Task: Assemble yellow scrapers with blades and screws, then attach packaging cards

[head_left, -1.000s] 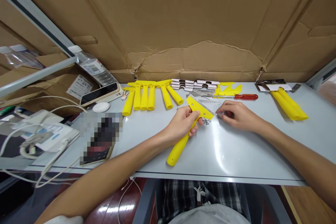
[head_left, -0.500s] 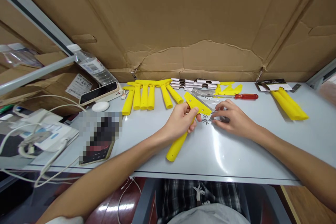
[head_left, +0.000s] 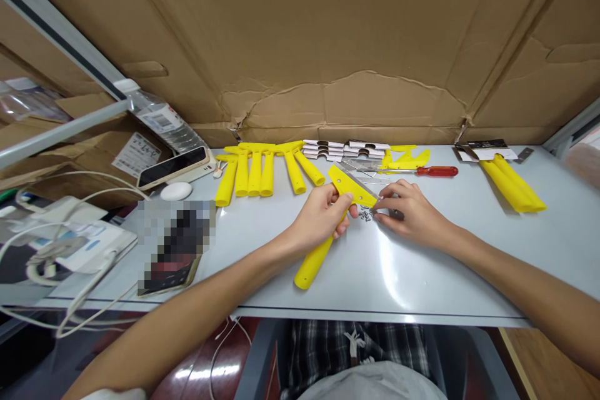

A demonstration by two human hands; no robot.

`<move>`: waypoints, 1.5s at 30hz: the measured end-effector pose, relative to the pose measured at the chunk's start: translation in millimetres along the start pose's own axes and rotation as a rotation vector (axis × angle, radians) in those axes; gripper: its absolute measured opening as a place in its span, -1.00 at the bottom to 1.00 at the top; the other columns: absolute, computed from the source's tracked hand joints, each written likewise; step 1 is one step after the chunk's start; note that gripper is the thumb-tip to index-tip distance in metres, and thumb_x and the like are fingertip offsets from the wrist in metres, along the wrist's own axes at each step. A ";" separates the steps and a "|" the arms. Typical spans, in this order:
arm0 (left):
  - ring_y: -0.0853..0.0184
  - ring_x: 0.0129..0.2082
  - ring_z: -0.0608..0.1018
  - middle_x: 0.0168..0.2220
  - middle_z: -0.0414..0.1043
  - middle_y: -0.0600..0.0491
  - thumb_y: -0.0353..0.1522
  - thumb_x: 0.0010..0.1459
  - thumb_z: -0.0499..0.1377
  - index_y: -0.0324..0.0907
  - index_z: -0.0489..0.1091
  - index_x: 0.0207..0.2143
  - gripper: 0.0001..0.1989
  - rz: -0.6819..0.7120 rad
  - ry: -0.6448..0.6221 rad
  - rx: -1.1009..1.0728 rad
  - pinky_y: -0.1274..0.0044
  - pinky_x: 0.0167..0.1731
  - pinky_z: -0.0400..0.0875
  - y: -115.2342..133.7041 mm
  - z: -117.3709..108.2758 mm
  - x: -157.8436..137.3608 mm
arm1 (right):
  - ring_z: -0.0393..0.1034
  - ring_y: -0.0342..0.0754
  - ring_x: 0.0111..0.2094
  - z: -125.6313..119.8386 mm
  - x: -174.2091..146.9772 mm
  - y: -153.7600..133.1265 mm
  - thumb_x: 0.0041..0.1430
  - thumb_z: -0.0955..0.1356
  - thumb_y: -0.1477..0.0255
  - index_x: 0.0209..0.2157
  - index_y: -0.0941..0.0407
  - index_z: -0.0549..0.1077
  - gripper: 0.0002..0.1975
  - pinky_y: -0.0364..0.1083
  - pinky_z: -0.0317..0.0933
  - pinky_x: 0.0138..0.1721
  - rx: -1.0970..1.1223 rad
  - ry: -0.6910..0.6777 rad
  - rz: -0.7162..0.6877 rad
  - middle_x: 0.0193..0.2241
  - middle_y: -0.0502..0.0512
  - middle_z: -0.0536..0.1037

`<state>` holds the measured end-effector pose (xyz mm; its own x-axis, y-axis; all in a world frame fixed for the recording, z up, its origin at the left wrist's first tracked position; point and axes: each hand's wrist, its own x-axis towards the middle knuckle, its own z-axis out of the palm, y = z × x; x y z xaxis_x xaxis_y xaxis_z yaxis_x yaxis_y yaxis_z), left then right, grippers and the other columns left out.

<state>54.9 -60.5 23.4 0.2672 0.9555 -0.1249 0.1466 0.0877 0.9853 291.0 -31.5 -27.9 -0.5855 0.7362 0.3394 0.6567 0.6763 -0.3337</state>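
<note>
left hand (head_left: 324, 211) is clasping a yellow scraper (head_left: 315, 260) just below its head, the handle extending nearer than this grip; right hand (head_left: 411, 212) is pinching a small dark piece (head_left: 396, 214) beside the scraper's head; small metal parts (head_left: 364, 214) are lying between both grips, a red-handled screwdriver (head_left: 431, 171) is resting beyond the right one

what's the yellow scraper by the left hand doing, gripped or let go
Gripped: the left hand has its thumb pressed on the head of the yellow scraper, and the handle sticks out below the hand.
</note>
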 end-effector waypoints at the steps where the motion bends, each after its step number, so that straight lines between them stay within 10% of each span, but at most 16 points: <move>1: 0.49 -0.72 0.29 -0.67 0.29 0.18 -0.32 0.36 0.05 -0.20 0.33 -0.38 -0.77 -0.003 0.001 -0.002 0.62 -0.68 0.20 0.5 0.2 -0.1 | 0.33 0.06 -0.04 0.1 -0.1 -0.6 0.34 0.38 0.31 -0.13 -0.05 0.65 -0.82 0.09 0.12 -0.03 -0.007 -0.001 0.004 -0.11 0.13 0.54; 32: 0.49 -0.72 0.30 -0.67 0.29 0.17 -0.29 0.36 0.06 -0.20 0.36 -0.39 -0.74 0.029 -0.035 0.043 0.61 -0.66 0.21 -2.8 -0.8 -0.5 | 0.36 0.07 -0.06 -5.3 1.9 -5.0 0.22 0.37 0.45 -0.34 0.09 0.56 -0.90 0.07 0.10 -0.06 0.068 -0.038 0.066 -0.14 0.14 0.57; 45: 0.49 -0.72 0.31 -0.67 0.29 0.18 -0.35 0.35 0.05 -0.21 0.36 -0.41 -0.75 -0.165 -0.296 0.174 0.63 -0.68 0.22 -2.1 8.4 -9.2 | 0.47 0.00 -0.13 -20.4 7.7 2.4 0.11 0.41 0.41 -0.41 0.10 0.57 -0.92 0.04 0.30 -0.04 0.432 0.209 0.206 -0.19 0.11 0.58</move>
<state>60.2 -71.8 21.5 0.4866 0.8075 -0.3335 0.3635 0.1599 0.9178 297.7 -24.8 -8.2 -0.3283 0.8636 0.3826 0.4665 0.5004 -0.7294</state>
